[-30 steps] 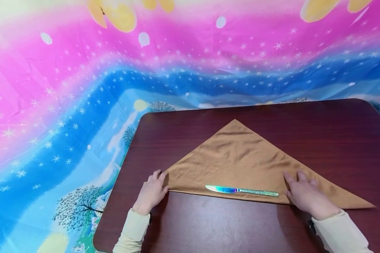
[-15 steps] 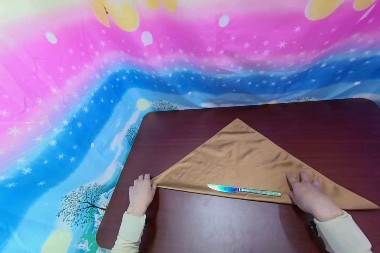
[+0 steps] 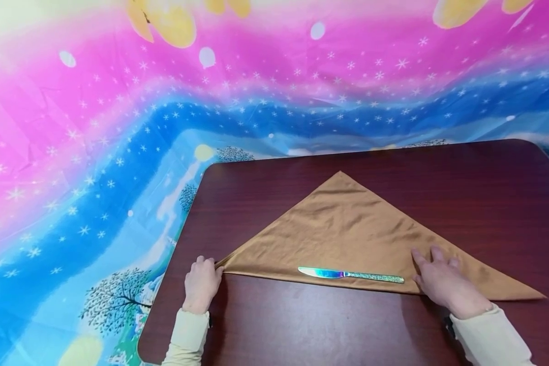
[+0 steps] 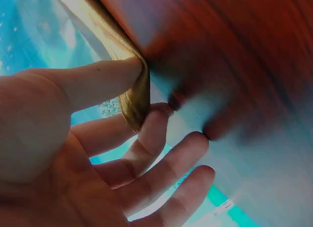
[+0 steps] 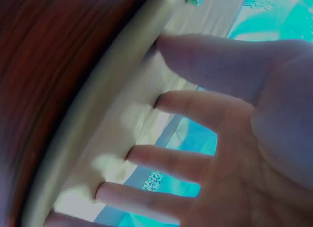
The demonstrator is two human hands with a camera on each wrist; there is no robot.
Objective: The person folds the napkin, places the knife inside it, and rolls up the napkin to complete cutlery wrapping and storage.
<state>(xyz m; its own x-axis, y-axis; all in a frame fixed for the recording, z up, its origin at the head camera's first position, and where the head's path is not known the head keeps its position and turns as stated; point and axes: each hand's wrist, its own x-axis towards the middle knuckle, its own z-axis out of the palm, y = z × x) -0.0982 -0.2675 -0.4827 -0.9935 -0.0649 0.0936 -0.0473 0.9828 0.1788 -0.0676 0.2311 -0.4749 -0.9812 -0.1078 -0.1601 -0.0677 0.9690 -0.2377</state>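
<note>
A golden-brown cloth (image 3: 338,229) lies folded in a triangle, its peak pointing away from me and its long edge toward me. My left hand (image 3: 202,284) pinches its left corner (image 4: 133,97) between thumb and index finger, and the cloth bunches there; the other fingers of that hand stay loose. On the cloth's right part my right hand (image 3: 450,282) rests with fingers spread, the fingertips (image 5: 139,152) pressing on the fabric. Between the hands a table knife (image 3: 349,275) with a rainbow sheen lies along the near edge, blade to the left.
The dark red-brown wooden table (image 3: 466,188) has rounded corners. Behind it and along its left side hangs a printed backdrop (image 3: 265,81) in pink and blue with snowflakes and trees.
My left hand has slid left to the cloth's left tip and now pinches it, gathering the corner. The right hand and the knife have stayed in place.
</note>
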